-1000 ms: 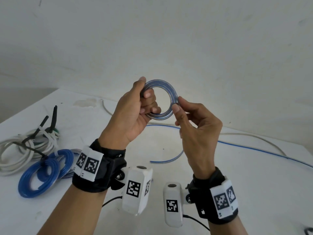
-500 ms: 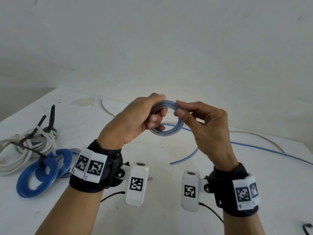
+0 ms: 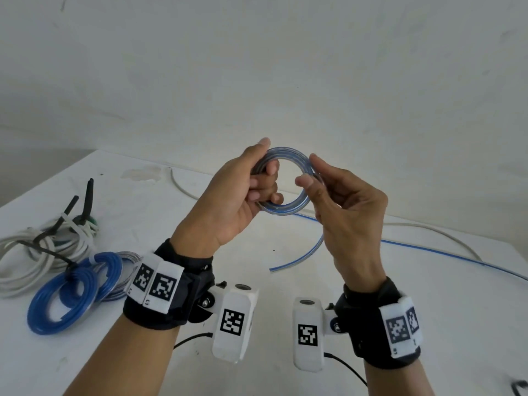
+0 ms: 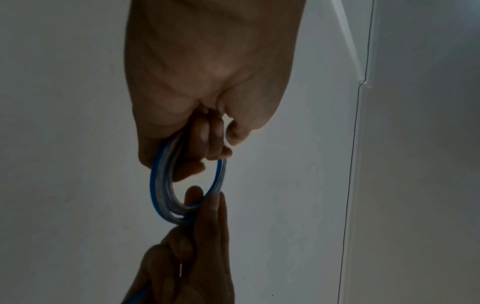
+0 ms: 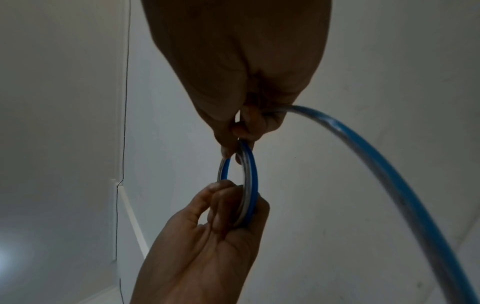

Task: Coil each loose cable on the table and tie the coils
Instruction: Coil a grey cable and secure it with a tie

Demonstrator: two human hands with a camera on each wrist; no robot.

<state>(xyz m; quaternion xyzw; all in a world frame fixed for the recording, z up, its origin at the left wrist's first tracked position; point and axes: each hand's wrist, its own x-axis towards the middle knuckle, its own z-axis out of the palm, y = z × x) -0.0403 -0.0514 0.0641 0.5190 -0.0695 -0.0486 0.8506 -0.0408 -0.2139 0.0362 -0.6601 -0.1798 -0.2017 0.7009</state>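
I hold a small coil of clear cable with a blue stripe point(image 3: 285, 210) up above the white table point(image 3: 285, 281). My left hand point(image 3: 267, 167) grips the coil's left side, fingers curled through the ring. My right hand point(image 3: 310, 171) pinches the coil's right side between thumb and forefinger. A loose tail point(image 3: 297, 260) hangs below the right hand and ends on the table. The left wrist view shows the coil point(image 4: 159, 185) in the left hand point(image 4: 197, 160). From the right wrist, the right hand point(image 5: 239, 148) pinches the coil point(image 5: 250, 174) and the tail point(image 5: 363, 148) arcs away to the right.
At the left lie a white cable bundle point(image 3: 28, 261) with black ties point(image 3: 85, 201), two blue coils point(image 3: 63, 298) and a grey coil point(image 3: 125, 261). A thin blue cable point(image 3: 428, 250) and a loose grey cable point(image 3: 445, 234) run across the far right.
Both hands dipped with the coil half a second ago and have risen again. The right hand's pinch moved from the coil's top round to its right side.
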